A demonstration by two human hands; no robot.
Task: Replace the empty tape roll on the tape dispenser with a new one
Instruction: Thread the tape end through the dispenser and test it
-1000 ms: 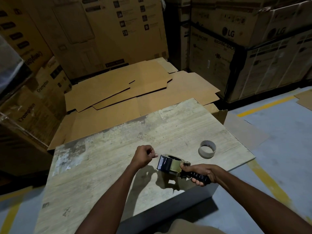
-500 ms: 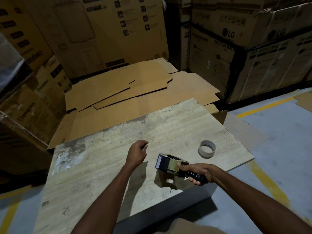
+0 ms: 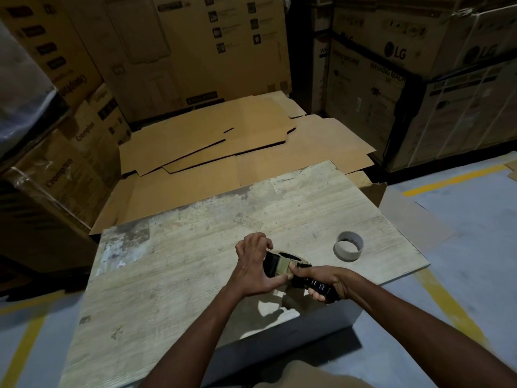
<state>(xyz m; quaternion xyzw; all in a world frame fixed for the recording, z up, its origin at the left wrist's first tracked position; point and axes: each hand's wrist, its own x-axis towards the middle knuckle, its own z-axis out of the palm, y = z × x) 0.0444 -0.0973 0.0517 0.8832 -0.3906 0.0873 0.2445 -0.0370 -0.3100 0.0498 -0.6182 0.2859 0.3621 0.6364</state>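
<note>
Black-handled tape dispenser (image 3: 282, 264) between both hands, right hand (image 3: 324, 281) gripping handle

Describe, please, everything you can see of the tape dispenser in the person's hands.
The tape dispenser is a handheld gun type with a black ribbed grip, a tan body and a dark front plate. It is held above the table's near edge. The right hand wraps the grip; the left hand clasps the front end.
</note>
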